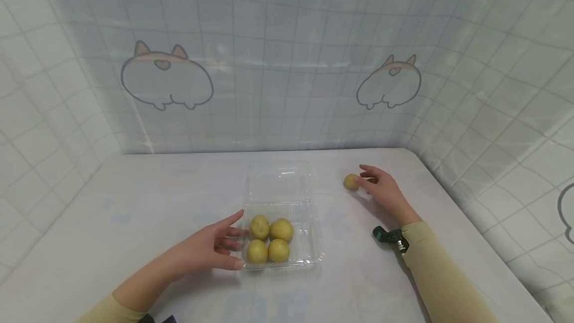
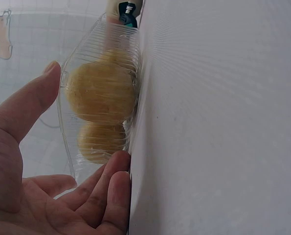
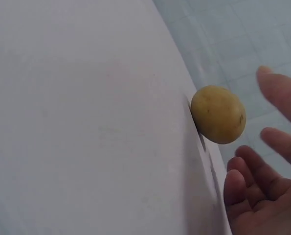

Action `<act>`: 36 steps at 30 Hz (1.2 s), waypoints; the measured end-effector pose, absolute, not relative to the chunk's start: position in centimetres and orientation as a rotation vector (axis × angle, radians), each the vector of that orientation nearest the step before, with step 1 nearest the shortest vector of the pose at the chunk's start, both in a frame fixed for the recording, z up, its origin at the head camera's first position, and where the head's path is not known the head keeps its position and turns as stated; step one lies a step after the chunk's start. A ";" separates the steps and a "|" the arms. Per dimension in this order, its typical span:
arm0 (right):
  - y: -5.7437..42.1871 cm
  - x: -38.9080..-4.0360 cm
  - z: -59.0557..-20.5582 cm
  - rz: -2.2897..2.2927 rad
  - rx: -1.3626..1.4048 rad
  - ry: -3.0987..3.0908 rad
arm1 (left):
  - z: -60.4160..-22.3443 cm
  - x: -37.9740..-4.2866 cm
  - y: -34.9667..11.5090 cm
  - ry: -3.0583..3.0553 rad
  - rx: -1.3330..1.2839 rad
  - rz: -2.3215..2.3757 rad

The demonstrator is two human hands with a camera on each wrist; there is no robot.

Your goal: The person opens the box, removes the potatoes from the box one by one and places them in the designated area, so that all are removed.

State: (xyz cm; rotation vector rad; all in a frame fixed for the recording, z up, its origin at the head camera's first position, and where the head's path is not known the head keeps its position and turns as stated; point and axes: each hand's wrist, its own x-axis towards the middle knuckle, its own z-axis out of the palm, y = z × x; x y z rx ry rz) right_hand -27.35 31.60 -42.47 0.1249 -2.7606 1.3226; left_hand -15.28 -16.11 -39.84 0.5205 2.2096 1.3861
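A clear plastic clamshell box [image 1: 305, 243] lies with its lid [image 1: 279, 186] folded back, and several round yellow fruits [image 1: 279, 250] sit in its left part. At the box's left side is my left hand [image 1: 211, 245], thumb and fingers spread along the wall. In the left wrist view, the left hand's fingertips [image 2: 120, 159] are right at the box's lower edge. Another round yellow fruit [image 3: 218, 115], smooth with a small dark mark, rests on the table at the far right. My right hand [image 1: 381, 188] is beside it, fingers apart and not gripping it.
A white table [image 1: 179, 183] carries everything. Grid-patterned curtains [image 1: 287, 64] with cartoon animal drawings rise behind it and at both sides. A dark strap device [image 1: 389, 236] sits at the right wrist, by the sleeve [image 1: 435, 268].
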 end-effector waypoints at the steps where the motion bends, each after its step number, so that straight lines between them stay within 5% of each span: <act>1: 31.6 -27.3 -42.3 1.316 0.120 -2.756 | -39.9 -15.3 -16.1 2.206 0.518 1.390; 18: 26.9 -24.5 -37.1 1.469 0.356 -2.657 | -39.7 -15.4 -15.8 2.198 0.504 1.390; 36: 21.5 -21.9 -37.1 1.628 0.786 -2.665 | -39.8 -15.5 -15.7 2.181 0.519 1.397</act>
